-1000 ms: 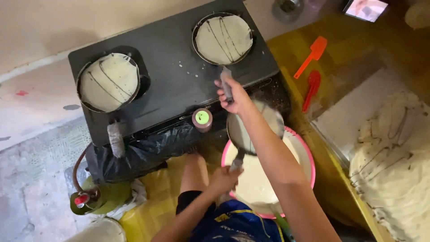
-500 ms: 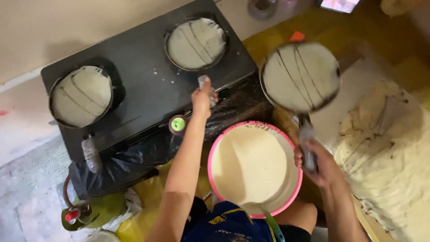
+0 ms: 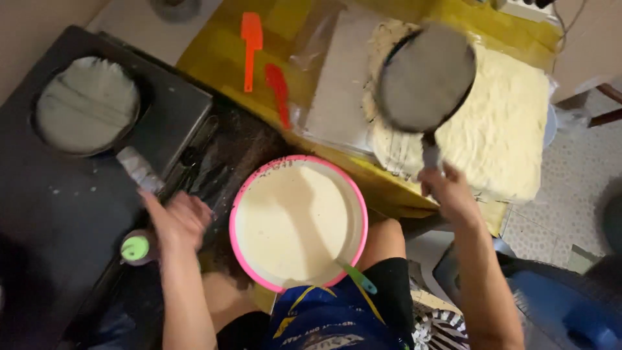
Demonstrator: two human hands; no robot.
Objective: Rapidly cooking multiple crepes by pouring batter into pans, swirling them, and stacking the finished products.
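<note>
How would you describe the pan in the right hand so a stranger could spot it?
Start at the yellow table with its pale sheet stack. Above that stack the right hand holds a round pan face down, showing its grey underside. The other pan sits upright on the black stove.
</note>
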